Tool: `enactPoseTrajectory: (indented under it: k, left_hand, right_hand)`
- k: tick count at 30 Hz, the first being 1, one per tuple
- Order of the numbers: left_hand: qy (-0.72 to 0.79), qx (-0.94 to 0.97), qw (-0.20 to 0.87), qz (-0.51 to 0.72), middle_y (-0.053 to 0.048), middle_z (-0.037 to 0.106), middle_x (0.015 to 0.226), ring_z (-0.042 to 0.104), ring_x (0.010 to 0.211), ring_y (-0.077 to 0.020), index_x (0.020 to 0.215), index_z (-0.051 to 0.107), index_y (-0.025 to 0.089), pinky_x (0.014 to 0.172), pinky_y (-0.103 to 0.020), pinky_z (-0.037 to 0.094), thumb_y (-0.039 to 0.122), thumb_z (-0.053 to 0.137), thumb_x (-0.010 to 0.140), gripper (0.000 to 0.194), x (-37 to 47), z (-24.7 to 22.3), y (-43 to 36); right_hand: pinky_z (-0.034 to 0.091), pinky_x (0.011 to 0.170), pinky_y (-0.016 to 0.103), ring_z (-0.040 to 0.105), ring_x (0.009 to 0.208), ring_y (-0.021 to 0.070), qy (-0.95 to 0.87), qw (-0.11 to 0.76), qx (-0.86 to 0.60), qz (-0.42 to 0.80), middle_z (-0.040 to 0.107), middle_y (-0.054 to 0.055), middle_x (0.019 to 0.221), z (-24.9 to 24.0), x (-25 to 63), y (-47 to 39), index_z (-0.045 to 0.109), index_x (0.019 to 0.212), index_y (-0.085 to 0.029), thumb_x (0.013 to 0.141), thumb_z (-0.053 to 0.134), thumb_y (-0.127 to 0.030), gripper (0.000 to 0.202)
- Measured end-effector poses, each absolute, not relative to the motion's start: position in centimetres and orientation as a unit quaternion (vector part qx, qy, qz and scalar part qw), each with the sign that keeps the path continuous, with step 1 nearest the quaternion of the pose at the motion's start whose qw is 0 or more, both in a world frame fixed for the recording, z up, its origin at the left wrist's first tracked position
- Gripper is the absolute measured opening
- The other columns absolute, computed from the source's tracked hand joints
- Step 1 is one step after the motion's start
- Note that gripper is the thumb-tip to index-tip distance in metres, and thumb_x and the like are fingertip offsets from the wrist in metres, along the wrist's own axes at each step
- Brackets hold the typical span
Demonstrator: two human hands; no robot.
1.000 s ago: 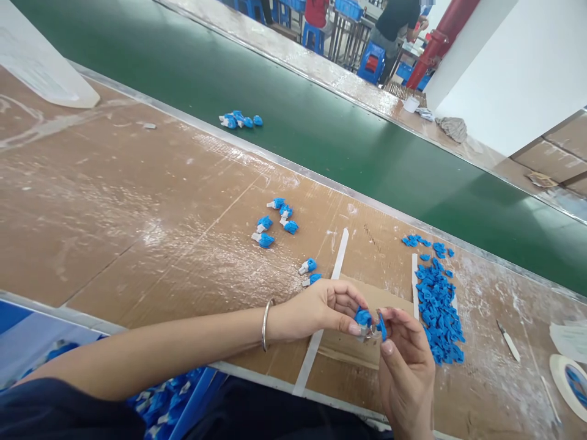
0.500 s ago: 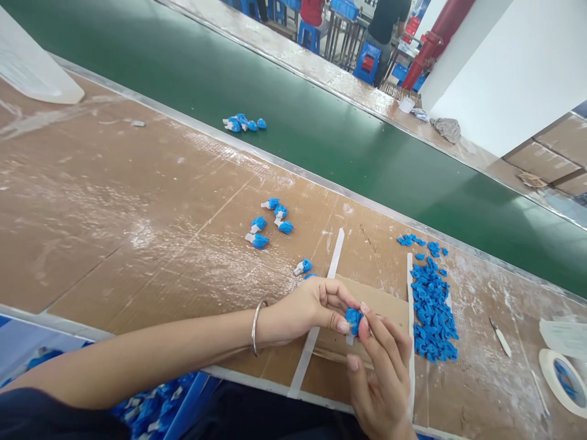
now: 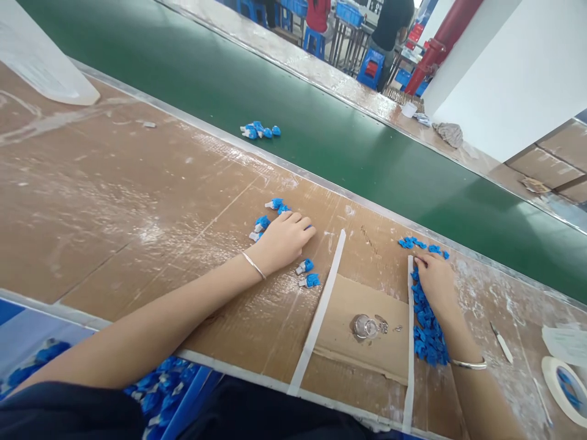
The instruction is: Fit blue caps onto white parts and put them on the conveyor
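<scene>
Blue pieces (image 3: 427, 337) lie beside the 2 hands (image 3: 285, 241).

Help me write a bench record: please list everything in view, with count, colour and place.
Flower-like pieces: at least six, blue and whitish, worktable
Piece cluster: about five, blue and whitish, belt
Small parts: many, blue, by right hand
Dish: one, clear, on cardboard
Tape strips: two, white, flanking cardboard
Knife: one, pale handle, right
Tape roll: one, cream, right edge
Box: one, blue, below table, holding many pieces
Belt: one, green, beyond worktable
Pipe: one, red, background
Stools: several, blue, background
People: at least two, background
Bracelets: two, silver, wrists
Hands: two, left over pieces, right at small parts
</scene>
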State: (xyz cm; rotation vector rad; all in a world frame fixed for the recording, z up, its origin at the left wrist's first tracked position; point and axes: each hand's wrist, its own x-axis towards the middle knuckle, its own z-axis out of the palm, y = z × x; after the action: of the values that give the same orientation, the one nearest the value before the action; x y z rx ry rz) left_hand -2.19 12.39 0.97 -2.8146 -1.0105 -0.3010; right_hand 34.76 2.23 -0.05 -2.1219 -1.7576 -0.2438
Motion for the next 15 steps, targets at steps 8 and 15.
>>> enactPoseTrajectory:
  k: [8, 15]
  left_hand:
    - [-0.360, -0.929, -0.013, -0.086, -0.014, 0.061, 0.098, 0.055, 0.096, -0.0294, 0.083, 0.064, 0.013, 0.081, -0.040, 0.044, 0.014, 0.049, 0.087, 0.016, -2.9, 4.1, 11.4]
    - [-0.375, -0.891, -0.246, 0.070, -0.007, 0.067, 0.093, 0.064, 0.084, -0.0236, 0.088, 0.059, 0.017, 0.067, -0.030, 0.043, 0.026, 0.055, 0.089, 0.010, -2.1, 4.5, 9.6]
  right_hand:
    - [0.048, 0.079, 0.044, 0.061, 0.090, 0.0304, -0.609, 0.165, -0.771, -0.085, 0.066, 0.017, 0.104, -0.2, 35.1, 1.9, 0.070, 0.096, -0.012, 0.083, 0.042, -0.030, 0.036]
    - [0.048, 0.081, 0.039, 0.062, 0.093, 0.0255, -0.596, 0.115, -0.792, -0.068, 0.068, 0.012, 0.104, 0.0, 35.9, 1.8, 0.070, 0.087, -0.014, 0.087, 0.050, -0.023, 0.022]
